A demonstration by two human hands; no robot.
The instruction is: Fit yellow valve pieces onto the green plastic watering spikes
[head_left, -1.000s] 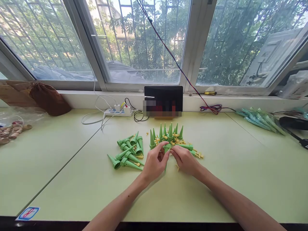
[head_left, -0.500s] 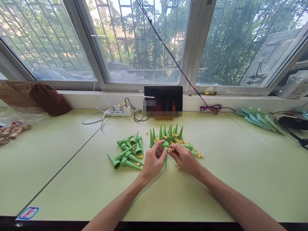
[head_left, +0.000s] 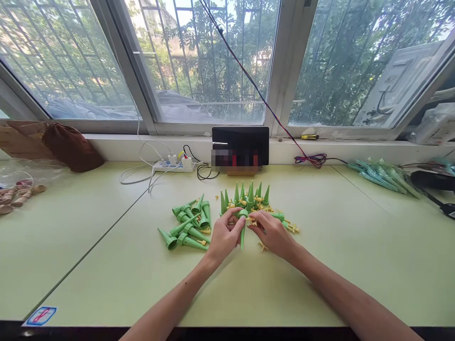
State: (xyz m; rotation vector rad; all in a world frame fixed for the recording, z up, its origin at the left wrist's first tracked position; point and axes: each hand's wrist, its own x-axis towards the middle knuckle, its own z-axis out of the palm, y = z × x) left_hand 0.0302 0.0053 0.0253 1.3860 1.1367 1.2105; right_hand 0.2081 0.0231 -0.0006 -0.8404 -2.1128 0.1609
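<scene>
My left hand (head_left: 226, 230) is closed around a green plastic watering spike (head_left: 242, 237), its tip pointing down toward me. Between the fingertips of my right hand (head_left: 272, 231) is a small yellow plastic valve (head_left: 250, 220), held against the side of the spike near its wide collar. Whether the valve sits in the spike I cannot tell. Behind my hands several green spikes (head_left: 250, 196) stand tip up, with small yellow valves (head_left: 293, 228) scattered among them. To the left lies a loose pile of green spikes (head_left: 190, 229), some showing open wide ends.
A dark tablet (head_left: 241, 147) leans at the back of the pale green table (head_left: 249, 293). A power strip (head_left: 174, 166) with cables is left of it. Bagged green sticks (head_left: 386, 177) lie far right; wooden pieces (head_left: 21, 196) and a brown bag (head_left: 73, 147) are far left.
The green spike in my left hand has shifted slightly left and tilted a little. My right hand stays close beside it, still pinching the yellow valve.
</scene>
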